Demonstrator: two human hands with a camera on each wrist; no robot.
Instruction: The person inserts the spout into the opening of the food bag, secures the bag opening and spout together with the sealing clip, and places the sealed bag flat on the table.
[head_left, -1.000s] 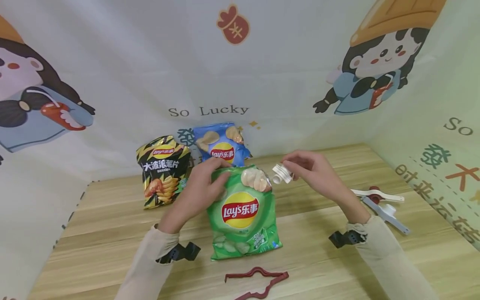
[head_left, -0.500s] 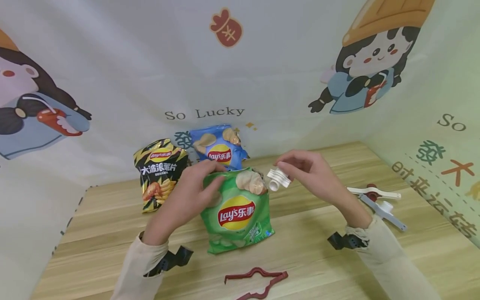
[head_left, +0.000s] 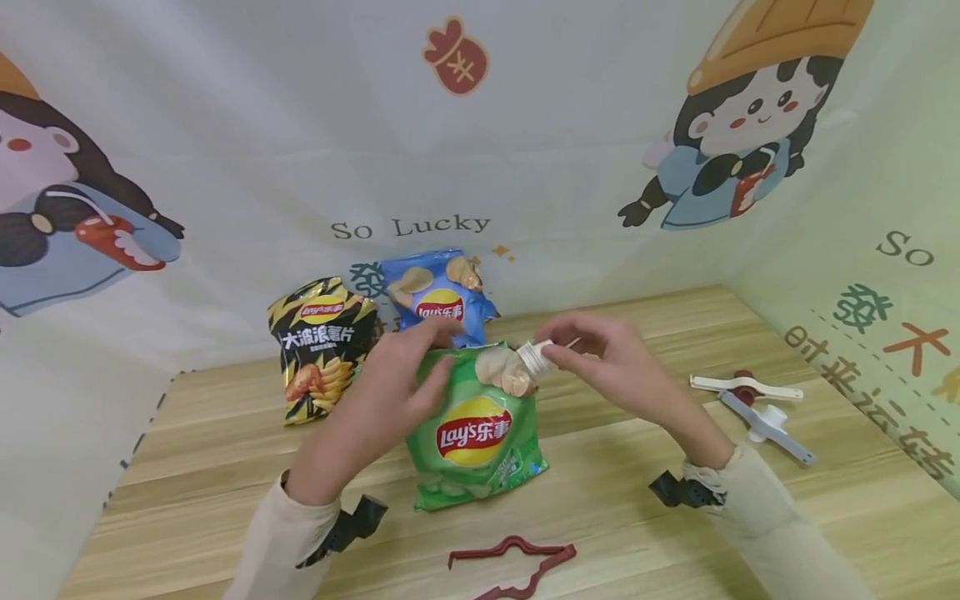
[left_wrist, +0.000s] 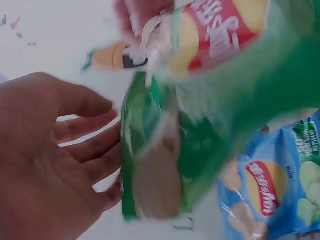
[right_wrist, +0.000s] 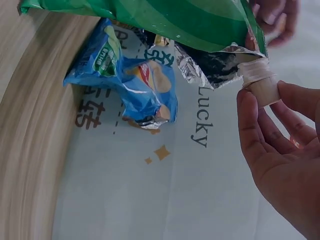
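A green Lay's chip bag (head_left: 474,429) stands tilted on the table, with a torn, foil-lined upper corner. My left hand (head_left: 378,392) is at the bag's upper left corner. In the left wrist view the left hand (left_wrist: 65,150) has spread fingers right at the bag's edge, the thumb tip a little apart from it. My right hand (head_left: 611,362) pinches a white threaded spout (head_left: 536,358) between thumb and fingers. In the right wrist view the spout (right_wrist: 260,85) has its threaded end right at the torn opening.
A black-and-yellow chip bag (head_left: 318,350) and a blue chip bag (head_left: 438,287) stand behind on the left. A dark red hinged clip (head_left: 536,550) lies open near the front edge. White (head_left: 783,388) and grey (head_left: 787,442) clips lie at the right. A printed cloth backs the table.
The green bag's top has come up from a flatter pose. My right hand has moved left and turned the spout to the bag's torn corner. The left hand's fingers have loosened.
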